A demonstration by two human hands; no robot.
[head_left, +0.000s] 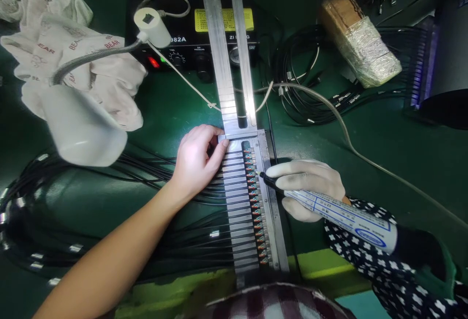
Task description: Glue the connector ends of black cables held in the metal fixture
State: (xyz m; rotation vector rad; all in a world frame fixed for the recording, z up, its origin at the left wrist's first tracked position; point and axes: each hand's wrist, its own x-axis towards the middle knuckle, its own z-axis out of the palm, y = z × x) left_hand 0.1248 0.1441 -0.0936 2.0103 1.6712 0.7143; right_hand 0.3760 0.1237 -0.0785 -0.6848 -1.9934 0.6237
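A metal jig (237, 197) runs down the middle, with black cables (234, 181) lying side by side in its slots. Small connector ends with green and red wires (255, 199) show along its right side. My bare left hand (199, 160) grips the jig's upper left edge, thumb on top and fingers curled, partly hidden. In a white finger-covered glove, my right hand (307, 185) holds a thick white marker-style pen (336, 212) with blue print. The pen's dark tip points left at the upper connector ends, touching or just over them; I cannot tell which.
A slotted metal bar (215, 31) extends beyond the jig, across a black control box (186, 56). A white gooseneck lamp (84, 124) and white cloth (106, 90) are at left. Coiled cables (292, 65) and a wrapped block (365, 41) lie at right.
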